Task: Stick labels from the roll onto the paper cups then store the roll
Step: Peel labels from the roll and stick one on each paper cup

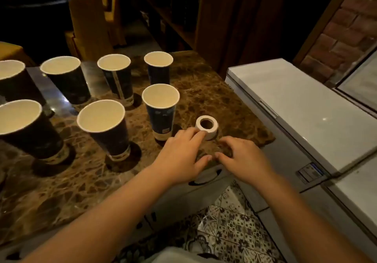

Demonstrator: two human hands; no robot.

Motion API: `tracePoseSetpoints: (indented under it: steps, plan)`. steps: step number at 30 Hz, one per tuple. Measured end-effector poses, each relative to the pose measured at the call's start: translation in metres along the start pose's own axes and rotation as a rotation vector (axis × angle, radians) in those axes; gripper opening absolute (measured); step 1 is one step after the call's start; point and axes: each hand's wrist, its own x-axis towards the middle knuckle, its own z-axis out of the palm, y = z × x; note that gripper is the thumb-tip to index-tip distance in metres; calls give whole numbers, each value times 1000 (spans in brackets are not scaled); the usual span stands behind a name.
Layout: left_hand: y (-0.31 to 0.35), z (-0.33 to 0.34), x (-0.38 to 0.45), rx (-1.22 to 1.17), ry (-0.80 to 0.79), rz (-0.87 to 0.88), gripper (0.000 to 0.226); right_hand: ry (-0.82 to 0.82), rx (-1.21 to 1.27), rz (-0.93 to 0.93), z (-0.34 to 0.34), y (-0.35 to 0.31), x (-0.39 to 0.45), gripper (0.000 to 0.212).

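I saw the roll [206,127] of labels lying flat on the brown marbled bench [214,91], a small white ring with a dark hollow core facing up. It sat near the bench's right edge, just right of the nearest right-hand cup [160,110]. Seven paper cups stood upright and open on the bench, dark blue outside and cream inside. Four made a far row, ending in the far right cup [158,67], and three made a near row. The nearest right-hand cup carried a small pale patch low on its wall; I could not tell whether it was a label.

My left hand [181,156] reached forward, palm down, its grip loose and holding nothing. Its fingertips touched the near left side of the roll. My right hand [242,158] hovered palm down just right of the left, fingers slightly bent and spread over the bench edge, also gripping nothing. The two thumbs nearly met.

The roll lay just beyond both hands, touching the left fingertips and a little far and left of the right fingertips. A white chest freezer [295,107] stood right of the bench, above patterned floor tiles [230,230].
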Motion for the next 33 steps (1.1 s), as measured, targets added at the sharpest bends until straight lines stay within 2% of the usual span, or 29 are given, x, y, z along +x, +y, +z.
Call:
tracePoseSetpoints:
  steps: [5, 8, 10, 14, 17, 20, 23, 27, 33]
  plan:
    - [2, 27, 58, 149, 17, -73, 50, 29, 174, 37, 10, 32, 55, 51]
    - [6, 43, 76, 188, 21, -137, 37, -48, 255, 27, 19, 44, 81, 67]
    - [10, 52, 81, 209, 11, -179, 34, -103, 280, 10, 26, 52, 92, 71]
    - [12, 61, 84, 188, 13, -296, 29, -90, 344, -128, 37, 68, 99, 53]
    - [17, 60, 77, 242, 10, -333, 27, -67, 393, -148, 38, 80, 96, 38]
    - [24, 57, 62, 249, 19, -380, 30, -141, 436, -192, 34, 84, 84, 17]
    - [28, 54, 47, 202, 38, -380, 32, -244, 576, -207, 28, 83, 72, 16]
    - [28, 52, 29, 145, 71, -326, 33, -258, 803, -178, 27, 79, 62, 24]
    - [26, 50, 28, -288, 167, -410, 16, -247, 1124, -124, 16, 71, 54, 31]
